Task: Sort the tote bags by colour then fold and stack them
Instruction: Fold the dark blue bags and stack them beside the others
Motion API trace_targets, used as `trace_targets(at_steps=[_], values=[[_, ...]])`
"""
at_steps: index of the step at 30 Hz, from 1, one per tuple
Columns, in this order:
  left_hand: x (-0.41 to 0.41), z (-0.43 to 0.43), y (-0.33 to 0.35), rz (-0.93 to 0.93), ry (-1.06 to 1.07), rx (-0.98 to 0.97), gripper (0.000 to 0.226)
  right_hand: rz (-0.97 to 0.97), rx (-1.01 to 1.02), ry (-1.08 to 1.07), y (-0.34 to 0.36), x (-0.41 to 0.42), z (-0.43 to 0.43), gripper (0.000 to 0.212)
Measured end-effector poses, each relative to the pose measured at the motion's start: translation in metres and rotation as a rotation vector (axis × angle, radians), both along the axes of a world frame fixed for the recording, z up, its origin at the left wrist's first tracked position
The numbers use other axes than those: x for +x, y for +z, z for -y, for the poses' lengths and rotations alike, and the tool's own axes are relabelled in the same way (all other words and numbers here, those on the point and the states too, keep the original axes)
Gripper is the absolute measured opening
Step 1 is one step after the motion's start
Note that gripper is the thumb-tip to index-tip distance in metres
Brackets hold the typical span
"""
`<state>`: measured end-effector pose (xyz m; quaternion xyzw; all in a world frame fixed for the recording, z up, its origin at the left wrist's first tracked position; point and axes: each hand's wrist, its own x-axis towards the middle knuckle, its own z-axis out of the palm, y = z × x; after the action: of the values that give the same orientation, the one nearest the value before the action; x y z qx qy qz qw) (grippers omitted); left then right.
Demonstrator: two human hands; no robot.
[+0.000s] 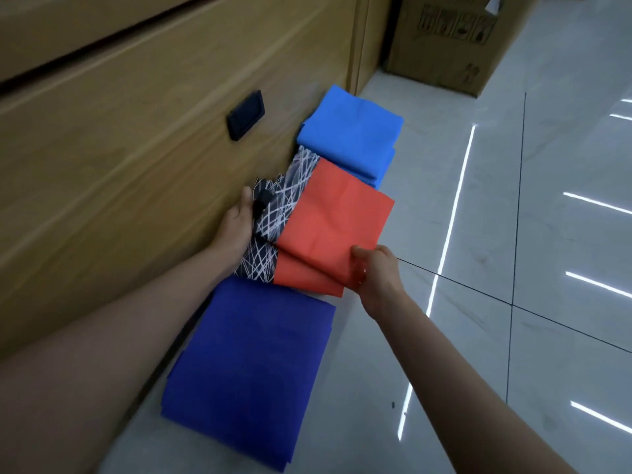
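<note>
Three piles of folded tote bags lie in a row on the floor beside a wooden cabinet. Farthest is a light blue stack (349, 131). In the middle lie folded orange bags (331, 227) with black bands crossed by white lines (277, 213). Nearest is a dark blue folded bag (246, 367). My left hand (236, 224) holds the black patterned end of the orange pile, next to the cabinet. My right hand (376, 271) pinches the near right corner of the orange pile, thumb on top.
The wooden cabinet (119, 148) with a black recessed handle (245, 114) runs along the left. A cardboard box (451, 42) stands on the floor at the back right. Glossy white tiles (513, 234) stretch out to the right.
</note>
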<state>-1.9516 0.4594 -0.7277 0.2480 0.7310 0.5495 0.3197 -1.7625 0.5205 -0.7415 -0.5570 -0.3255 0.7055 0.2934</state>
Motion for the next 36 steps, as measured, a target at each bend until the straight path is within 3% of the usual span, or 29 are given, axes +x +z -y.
trace_targets(at_steps=[3, 5, 7, 8, 10, 12, 14, 17, 20, 23, 30, 36], values=[[-0.02, -0.019, 0.0, 0.169, -0.074, 0.006, 0.092, 0.066, 0.097, 0.066, -0.007, -0.008, -0.013, 0.008], [-0.025, -0.029, 0.004, 0.121, -0.14, -0.037, 0.088, 0.129, 0.175, 0.021, -0.011, -0.015, -0.021, 0.008], [-0.021, -0.038, 0.003, -0.124, -0.196, -0.116, 0.08, 0.191, 0.234, -0.028, -0.016, -0.026, -0.024, 0.007], [-0.016, -0.04, 0.0, -0.344, -0.201, -0.129, 0.077, 0.212, 0.25, -0.038, -0.02, -0.032, -0.024, 0.013], [-0.001, -0.038, -0.007, -0.864, -0.218, -0.15, 0.069, 0.228, 0.241, -0.039, -0.025, -0.043, -0.022, 0.036], [0.008, -0.036, -0.023, -1.109, -0.312, -0.284, 0.061, 0.245, 0.251, -0.005, -0.03, -0.049, -0.02, 0.055], [0.01, -0.035, -0.04, -1.136, -0.397, -0.437, 0.057, 0.322, 0.386, 0.065, -0.034, -0.049, -0.018, 0.054], [0.003, -0.034, -0.055, -1.132, -0.497, -0.503, 0.055, 0.633, 0.748, 0.199, -0.039, -0.044, -0.025, 0.064], [-0.002, -0.034, -0.063, -1.084, -0.574, -0.554, 0.057, 0.793, 1.037, 0.487, -0.059, -0.043, -0.04, 0.059], [-0.001, -0.029, -0.074, -1.07, -0.622, -0.636, 0.061, 0.882, 0.996, 0.676, -0.079, -0.042, -0.038, 0.058], [0.002, -0.038, -0.057, -0.99, -0.703, -0.772, 0.065, 0.991, 0.833, 0.836, -0.066, -0.041, -0.041, 0.055], [0.016, -0.048, -0.01, -1.081, -0.577, -0.626, 0.059, 0.909, 0.95, 0.718, -0.01, -0.016, -0.031, 0.056]])
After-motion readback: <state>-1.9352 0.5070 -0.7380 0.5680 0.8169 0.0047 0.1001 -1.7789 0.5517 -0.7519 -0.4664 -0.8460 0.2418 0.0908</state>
